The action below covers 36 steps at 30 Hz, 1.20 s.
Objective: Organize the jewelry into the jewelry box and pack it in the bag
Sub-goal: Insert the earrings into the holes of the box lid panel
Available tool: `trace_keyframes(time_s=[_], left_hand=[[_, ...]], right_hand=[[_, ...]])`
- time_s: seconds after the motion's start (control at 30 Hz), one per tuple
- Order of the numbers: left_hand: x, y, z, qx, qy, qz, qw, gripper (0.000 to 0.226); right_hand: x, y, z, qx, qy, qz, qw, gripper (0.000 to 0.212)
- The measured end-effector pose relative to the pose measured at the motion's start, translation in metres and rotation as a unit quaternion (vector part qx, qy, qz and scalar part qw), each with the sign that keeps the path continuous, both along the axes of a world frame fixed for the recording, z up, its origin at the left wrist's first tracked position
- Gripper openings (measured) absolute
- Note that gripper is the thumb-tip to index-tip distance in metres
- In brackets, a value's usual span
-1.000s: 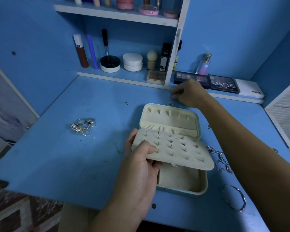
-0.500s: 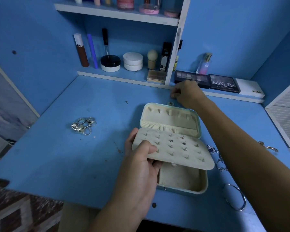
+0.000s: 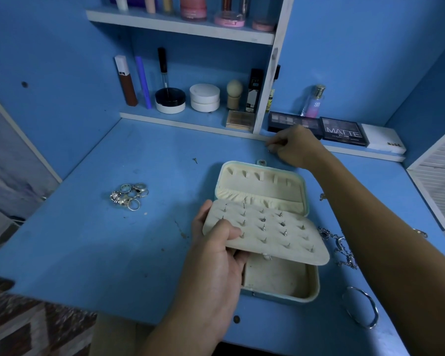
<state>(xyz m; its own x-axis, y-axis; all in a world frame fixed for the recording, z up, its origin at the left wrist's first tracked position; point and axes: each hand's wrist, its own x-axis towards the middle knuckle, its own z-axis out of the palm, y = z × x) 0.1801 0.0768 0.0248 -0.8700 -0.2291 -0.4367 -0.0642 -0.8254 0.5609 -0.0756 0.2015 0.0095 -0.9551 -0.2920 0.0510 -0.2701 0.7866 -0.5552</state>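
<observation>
While left hand (image 3: 216, 255) grips panel (image 3: 265, 235), right hand (image 3: 294, 147) reaches.

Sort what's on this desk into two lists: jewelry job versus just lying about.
Job: jewelry box; earring panel held by left hand; rings; chains; bangle; stray stud; right hand pinching something small.

Lying about: eyeshadow palettes; perfume bottle; white jars; lipstick tubes.

Shelf cosmetics (image 3: 204, 97), MATTE palette (image 3: 343, 131), maybe perfume (image 3: 314, 101).
</observation>
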Motion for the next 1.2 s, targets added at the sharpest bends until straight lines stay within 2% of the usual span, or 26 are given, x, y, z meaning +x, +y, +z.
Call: trace_keyframes(time_s=[0.17, 0.33, 0.43, 0.53, 0.63, 0.73, 1.0, 1.2], left_hand=[[0.000, 0.000, 0.000, 0.005, -0.002, 0.002, 1.000, 0.052], [0.000, 0.001, 0.001, 0.008, -0.008, 0.006, 1.000, 0.052], [0.000, 0.000, 0.001, 0.009, -0.010, 0.008, 1.000, 0.053], [0.001, 0.000, 0.001, 0.007, -0.007, 0.007, 1.000, 0.053], [0.001, 0.000, 0.001, 0.004, -0.006, 0.003, 1.000, 0.054], [0.001, 0.000, 0.000, -0.003, -0.006, -0.001, 1.000, 0.055], [0.000, 0.002, 0.002, 0.002, -0.008, 0.002, 1.000, 0.052], [0.000, 0.003, 0.004, -0.001, -0.010, 0.006, 1.000, 0.054]], right_hand=[[0.001, -0.005, -0.001, 0.001, -0.002, -0.016, 1.000, 0.009], [0.000, -0.009, -0.003, 0.047, 0.001, -0.017, 0.999, 0.021], [0.002, -0.011, -0.005, 0.066, 0.017, -0.013, 0.998, 0.019], [0.007, -0.010, -0.003, 0.018, 0.034, -0.010, 0.999, 0.020], [0.017, -0.007, 0.004, -0.060, 0.002, 0.001, 0.998, 0.023], [0.030, -0.008, 0.014, -0.098, -0.022, 0.030, 0.994, 0.023], [0.091, -0.011, 0.050, -0.089, -0.083, 0.131, 0.984, 0.017], [0.109, -0.012, 0.055, -0.056, -0.146, 0.189, 0.969, 0.016]])
